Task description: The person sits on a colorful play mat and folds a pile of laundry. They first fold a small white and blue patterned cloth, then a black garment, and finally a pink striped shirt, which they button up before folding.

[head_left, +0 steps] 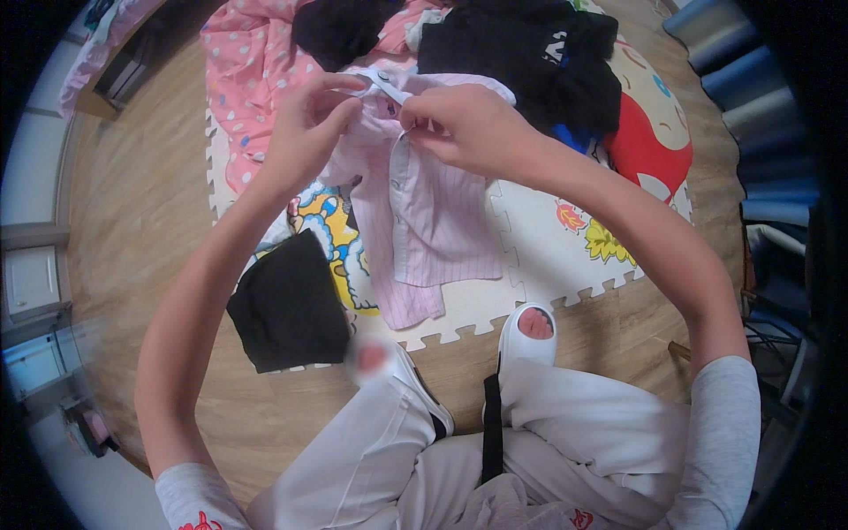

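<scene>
A pale pink striped button-up shirt (450, 221) hangs front side up between my hands, its lower part spread over the foam mat. My left hand (309, 128) has its fingers curled at the left side of the white-edged collar (382, 84), with thumb and forefinger on the cloth. At the collar's right side, my right hand (473, 124) pinches the edge between thumb and fingers. The button strip runs down the shirt's front below that hand. One sleeve hangs near the mat's front edge. The folded fingers hide the exact grip points.
Beneath the shirt lies a light foam mat (548, 261) with toothed edges. A folded black cloth (291, 305) lies at its left front. Pink dotted fabric (252, 75), black clothing (521, 53) and a red cartoon cushion (649, 141) lie farther back. My slippered feet stand close by.
</scene>
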`<action>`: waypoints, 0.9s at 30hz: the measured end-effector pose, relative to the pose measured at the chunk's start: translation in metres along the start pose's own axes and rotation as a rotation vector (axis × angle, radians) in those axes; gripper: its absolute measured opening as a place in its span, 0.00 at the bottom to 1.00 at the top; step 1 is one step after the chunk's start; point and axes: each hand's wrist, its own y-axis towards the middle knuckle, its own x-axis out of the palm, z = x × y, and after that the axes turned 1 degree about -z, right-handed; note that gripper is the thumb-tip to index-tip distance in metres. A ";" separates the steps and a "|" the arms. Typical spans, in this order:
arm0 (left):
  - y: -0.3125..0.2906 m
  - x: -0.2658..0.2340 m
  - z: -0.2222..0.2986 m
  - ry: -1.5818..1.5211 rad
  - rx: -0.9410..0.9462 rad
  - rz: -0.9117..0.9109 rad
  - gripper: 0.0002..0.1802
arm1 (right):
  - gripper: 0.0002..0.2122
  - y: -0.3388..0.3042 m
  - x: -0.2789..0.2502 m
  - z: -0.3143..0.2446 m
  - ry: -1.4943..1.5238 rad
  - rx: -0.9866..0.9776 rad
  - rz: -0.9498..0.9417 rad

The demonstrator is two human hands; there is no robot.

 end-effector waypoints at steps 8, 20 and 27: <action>-0.022 0.012 0.026 0.574 -0.223 -0.140 0.13 | 0.04 0.005 0.005 0.008 0.329 0.100 0.071; -0.053 0.047 -0.004 -0.311 -0.368 -0.222 0.22 | 0.28 0.010 0.024 -0.001 0.704 0.336 0.007; -0.054 0.049 -0.009 -0.286 -0.364 -0.149 0.28 | 0.27 0.009 0.024 -0.006 0.593 0.458 -0.027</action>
